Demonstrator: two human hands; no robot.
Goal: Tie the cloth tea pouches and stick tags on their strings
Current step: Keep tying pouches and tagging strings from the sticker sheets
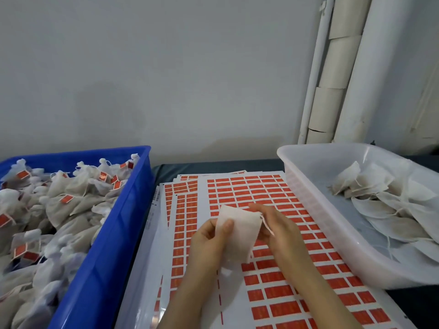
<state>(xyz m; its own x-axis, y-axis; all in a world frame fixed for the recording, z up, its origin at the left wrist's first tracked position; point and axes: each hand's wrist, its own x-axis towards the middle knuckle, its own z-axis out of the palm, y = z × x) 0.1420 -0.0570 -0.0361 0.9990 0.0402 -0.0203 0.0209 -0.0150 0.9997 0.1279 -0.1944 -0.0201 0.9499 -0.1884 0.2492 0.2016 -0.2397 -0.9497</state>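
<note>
A white cloth tea pouch (240, 230) is held between both hands above the sticker sheets. My left hand (209, 243) pinches its left edge with the thumb on top. My right hand (275, 224) grips its right edge, where the string end sits, partly hidden by the fingers. Under the hands lie sheets of orange-red tag stickers (273, 276) on white backing. A blue crate (123, 224) on the left holds several tied pouches with orange tags. A clear plastic tub (316, 210) on the right holds several flat untied pouches (380, 198).
A stack of more sticker sheets (171, 210) fans out to the left of the top sheet. A grey wall stands behind the table, with white pipes (337, 74) at the back right. The dark table edge (213, 166) shows between the two bins.
</note>
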